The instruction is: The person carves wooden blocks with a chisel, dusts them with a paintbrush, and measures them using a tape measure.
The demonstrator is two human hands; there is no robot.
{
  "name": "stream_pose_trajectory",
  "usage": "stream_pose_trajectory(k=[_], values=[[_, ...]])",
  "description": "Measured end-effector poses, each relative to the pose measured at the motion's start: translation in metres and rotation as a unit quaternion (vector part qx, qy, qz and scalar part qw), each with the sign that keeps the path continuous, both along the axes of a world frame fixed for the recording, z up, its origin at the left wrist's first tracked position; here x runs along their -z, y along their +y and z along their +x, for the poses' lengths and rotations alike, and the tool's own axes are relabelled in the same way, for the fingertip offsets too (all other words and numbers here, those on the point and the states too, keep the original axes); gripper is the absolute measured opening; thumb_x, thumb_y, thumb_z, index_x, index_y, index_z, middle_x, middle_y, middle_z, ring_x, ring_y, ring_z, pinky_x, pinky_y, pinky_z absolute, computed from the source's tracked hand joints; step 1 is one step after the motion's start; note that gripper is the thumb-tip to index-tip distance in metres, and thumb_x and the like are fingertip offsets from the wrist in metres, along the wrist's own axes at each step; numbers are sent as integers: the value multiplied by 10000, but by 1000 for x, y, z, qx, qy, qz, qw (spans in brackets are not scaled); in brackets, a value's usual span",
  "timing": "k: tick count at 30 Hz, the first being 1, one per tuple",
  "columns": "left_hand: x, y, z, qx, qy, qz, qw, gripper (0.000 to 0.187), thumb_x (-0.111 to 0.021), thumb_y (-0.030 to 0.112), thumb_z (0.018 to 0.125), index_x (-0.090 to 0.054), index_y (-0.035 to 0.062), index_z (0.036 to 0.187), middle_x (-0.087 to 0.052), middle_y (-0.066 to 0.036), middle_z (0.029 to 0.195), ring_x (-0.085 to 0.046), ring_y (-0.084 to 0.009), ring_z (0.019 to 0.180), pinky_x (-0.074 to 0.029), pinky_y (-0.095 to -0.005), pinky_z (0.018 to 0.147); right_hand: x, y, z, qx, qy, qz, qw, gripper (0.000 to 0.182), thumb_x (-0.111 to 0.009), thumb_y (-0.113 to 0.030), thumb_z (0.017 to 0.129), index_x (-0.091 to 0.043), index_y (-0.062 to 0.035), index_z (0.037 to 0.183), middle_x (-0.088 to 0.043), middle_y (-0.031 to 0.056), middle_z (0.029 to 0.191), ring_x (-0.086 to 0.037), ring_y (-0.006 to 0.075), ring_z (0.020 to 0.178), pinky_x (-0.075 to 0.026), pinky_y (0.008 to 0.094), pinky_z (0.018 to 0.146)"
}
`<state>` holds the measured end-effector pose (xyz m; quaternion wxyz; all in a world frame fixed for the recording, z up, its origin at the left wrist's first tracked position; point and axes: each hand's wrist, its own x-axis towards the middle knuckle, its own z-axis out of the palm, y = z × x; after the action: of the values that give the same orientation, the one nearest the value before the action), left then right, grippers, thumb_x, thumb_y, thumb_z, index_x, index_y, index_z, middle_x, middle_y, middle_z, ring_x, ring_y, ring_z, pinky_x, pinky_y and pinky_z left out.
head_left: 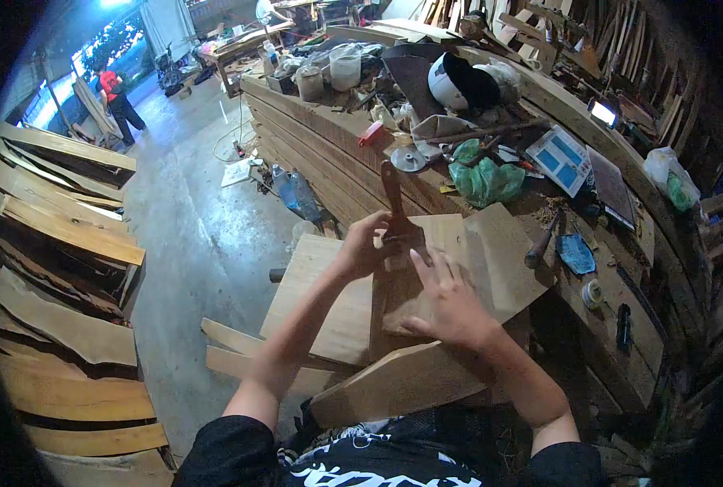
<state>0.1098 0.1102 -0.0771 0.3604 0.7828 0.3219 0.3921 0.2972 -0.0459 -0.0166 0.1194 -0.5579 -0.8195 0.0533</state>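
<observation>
Both hands meet ahead of the wearer's chest, and from my station I read each one differently. The left hand (368, 245) pinches the brush (402, 213) near its base, thumb and fingers curled in, so the handle stands up and tips slightly away. Its forearm runs straight, slanting up and inward from the lower left. The right hand (452, 302) is spread, back toward me, fingers reaching for the base of the brush; I can't tell whether the tips touch it. That elbow is bent more sharply, its forearm angling up and inward from the right.

Under the hands I see overlapping boards: a pale one (313, 296) on the left, another (507, 264) on the right. Beyond them, the counter (341, 154) carries a green bag (490, 185) and a white helmet (443, 81). Farther off, a person in red (116, 101) is upright on the floor (183, 211).
</observation>
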Motion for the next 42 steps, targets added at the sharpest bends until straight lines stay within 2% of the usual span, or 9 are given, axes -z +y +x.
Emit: stream_pose_trajectory(k=[2,11,15,16,23,30,37,40,42], values=[[1,9,4,3,-6,26,1000,389,-798,164,828,-598,46,1140,-736,-160,1016,-712,-291,999,-529,-422,888,3,0,1,6,19,-22,1000,1073,-782,-542,777,-260,-3,1544,-290,344,1516,-269,484,1435,-327,521,1163],[7,0,0,-104,50,108,987,312,-723,85,832,-549,54,1090,-697,-238,965,-651,-469,952,-551,-417,762,4,-2,4,10,73,-32,997,990,-784,-536,781,-351,-48,1526,-260,327,1556,-230,464,1470,-268,501,1204],[-19,-24,-10,-88,-80,118,986,274,-718,26,838,-556,17,1059,-728,-187,923,-741,-316,896,-559,-375,734,8,-5,4,26,54,-38,997,986,-789,-545,763,-366,-66,1514,-282,333,1544,-264,467,1456,-291,501,1196],[-11,-23,-16,-105,-43,46,992,400,-730,-20,808,-592,28,1180,-749,-107,995,-718,-182,942,-550,-345,788,11,-3,6,23,54,-39,997,988,-801,-542,746,-381,-53,1496,-283,330,1544,-262,463,1458,-292,500,1197],[0,-50,-12,23,-54,-67,996,419,-785,-16,813,-632,50,1197,-696,-60,1097,-660,-176,1006,-528,-337,886,20,-2,7,32,104,7,994,944,-881,-485,656,-465,17,1339,-329,325,1520,-287,460,1452,-311,493,1188],[11,-8,-1,-30,-23,58,998,405,-813,102,779,-668,76,1156,-712,-87,1053,-641,-276,990,-502,-406,910,12,-2,5,28,139,2,990,741,-896,-440,670,-496,-27,1138,-382,338,1483,-334,477,1428,-310,503,1179],[11,32,12,-37,30,115,992,225,-791,105,834,-636,21,974,-721,-116,936,-687,-207,859,-539,-374,780,6,-7,1,51,153,-19,987,787,-899,-465,668,-501,-34,1192,-345,305,1526,-357,486,1414,-333,521,1162],[20,39,16,-59,-121,19,991,151,-763,52,858,-630,11,917,-720,-81,927,-674,-141,869,-546,-325,724,6,-3,4,56,146,-26,987,822,-903,-452,660,-478,-44,1233,-305,288,1552,-365,492,1403,-350,521,1155],[-23,8,9,-48,-199,-46,978,153,-746,-11,850,-634,15,951,-704,-37,940,-661,-113,872,-545,-296,724,0,-7,2,76,146,-74,984,854,-908,-412,655,-448,-53,1278,-289,277,1558,-373,496,1394,-364,520,1150]])
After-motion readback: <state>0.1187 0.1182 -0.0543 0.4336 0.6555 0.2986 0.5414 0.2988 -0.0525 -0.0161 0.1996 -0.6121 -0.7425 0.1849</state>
